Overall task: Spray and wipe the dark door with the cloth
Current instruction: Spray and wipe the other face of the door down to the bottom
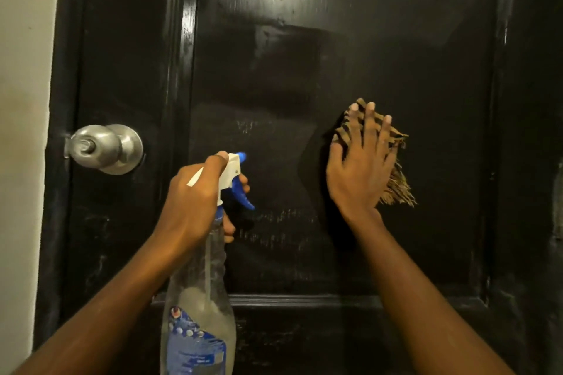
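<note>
On glossy, perhaps damp door (304, 70), right fingers (370, 128) flatten cloth (342, 130), left fingers (243, 183) grip sprayer (201, 283)

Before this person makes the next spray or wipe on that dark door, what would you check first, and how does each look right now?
1. The left hand grips the spray bottle: ok.
2. The nozzle faces the door: ok.
3. Liquid in the bottle: ok, some shows low down.
4. The right hand presses the cloth flat on the door: ok.
5. The door wiped clean: not ok, pale streaks show below the nozzle.
</note>
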